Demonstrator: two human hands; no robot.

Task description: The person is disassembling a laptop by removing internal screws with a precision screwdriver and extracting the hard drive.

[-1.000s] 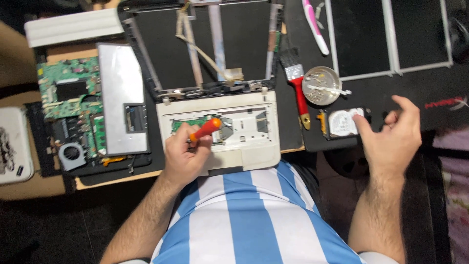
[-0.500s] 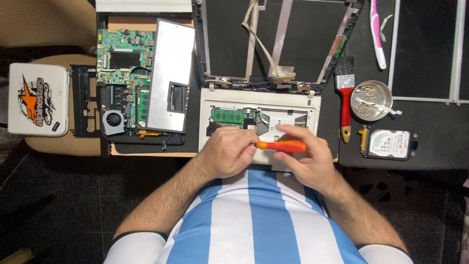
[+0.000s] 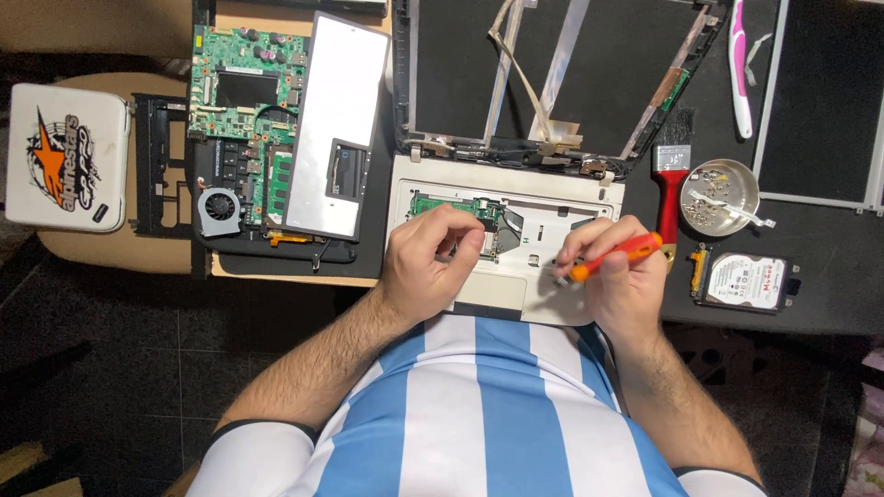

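A white laptop base [image 3: 497, 299] lies open on the desk in front of me, its inner plate and a small green board exposed. My right hand [image 3: 619, 276] grips an orange-handled screwdriver [image 3: 615, 257], the tip pointing down-left onto the base's right side. My left hand [image 3: 431, 260] rests on the left part of the base, fingers curled, holding it down near the green board. The screen frame [image 3: 552, 83] stands behind with loose ribbon cables.
A green motherboard with fan [image 3: 235, 138] and a grey cover plate [image 3: 333, 129] lie at left. A white case [image 3: 64, 156] sits far left. At right are a red-handled brush [image 3: 669, 193], a metal dish of screws [image 3: 723, 191], a hard drive [image 3: 746, 281] and a pink toothbrush [image 3: 739, 64].
The screwdriver passed from my left hand to my right hand. My right hand came in from the hard drive area to the laptop base's right side; the left stays on the base.
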